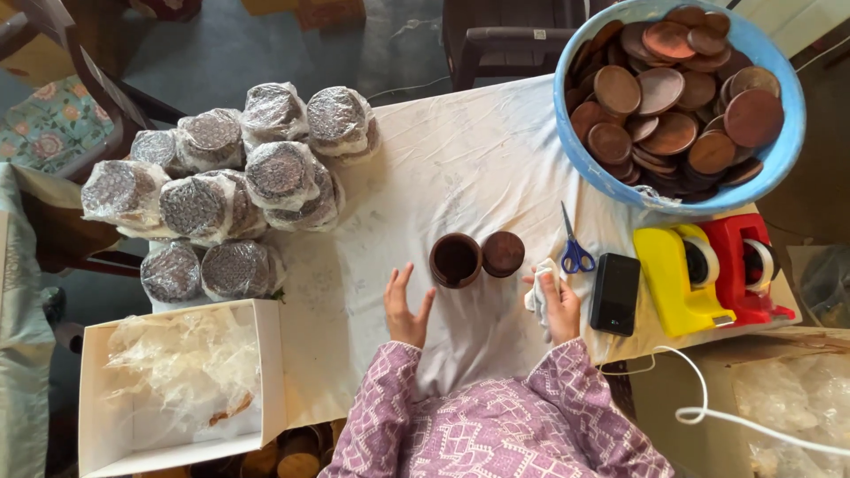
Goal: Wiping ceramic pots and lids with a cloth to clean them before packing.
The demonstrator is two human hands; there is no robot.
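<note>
Wooden cup [455, 260] upright, mouth up, lid [503, 253] beside. Left hand [404, 307] open, empty; right hand [558, 305] clutching white cloth [537, 292].

The blue tub [584, 150] is cut off by the top edge, and the wooden lids [673, 97] heaped in it hide its depth. The right hand [558, 305] covers most of a white cloth [537, 296] — its full shape cannot be told. The white cable [735, 416] runs off the right edge. Plastic wrap blurs the pattern on the wrapped bundles [221, 177] — their contents stay unclear. The white box [270, 372] is cropped at the bottom, and crumpled plastic hides its inside.
</note>
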